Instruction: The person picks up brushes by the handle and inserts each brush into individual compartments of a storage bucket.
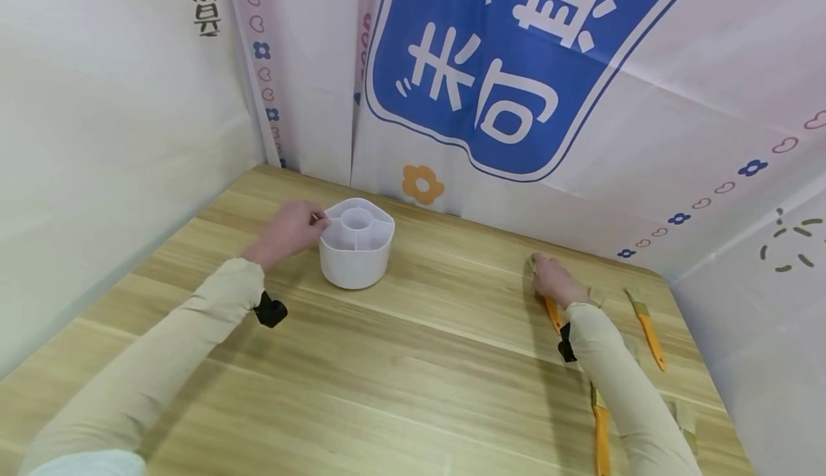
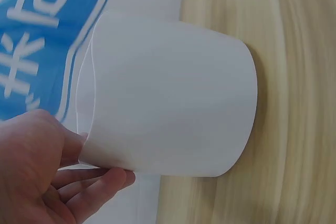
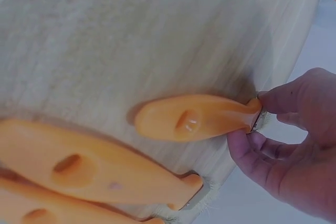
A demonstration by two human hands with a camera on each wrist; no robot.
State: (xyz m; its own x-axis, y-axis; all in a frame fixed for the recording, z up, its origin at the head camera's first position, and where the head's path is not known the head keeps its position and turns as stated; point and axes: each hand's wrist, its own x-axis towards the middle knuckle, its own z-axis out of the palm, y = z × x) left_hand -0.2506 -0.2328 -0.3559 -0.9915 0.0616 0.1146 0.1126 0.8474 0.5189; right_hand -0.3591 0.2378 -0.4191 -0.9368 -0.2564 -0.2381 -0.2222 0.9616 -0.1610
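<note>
Orange-handled paintbrush (image 3: 194, 121) toward the right rear of the wood-grain tabletop (image 1: 400, 390); right hand (image 3: 310, 135) pinches it near the bristle end, thumb opposite fingers. Whether it touches the wood: cannot tell. More paintbrushes (image 1: 647, 329) lie to its right and nearer the person. Well apart, leftward: white compartmented organizer (image 1: 355, 268), upright, round cup at centre. Left hand (image 1: 290, 229) grips its rim. Printed banner (image 1: 323, 89) behind.

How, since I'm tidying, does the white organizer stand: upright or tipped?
Upright: the white organizer rests base-down on the table, compartments facing up.
</note>
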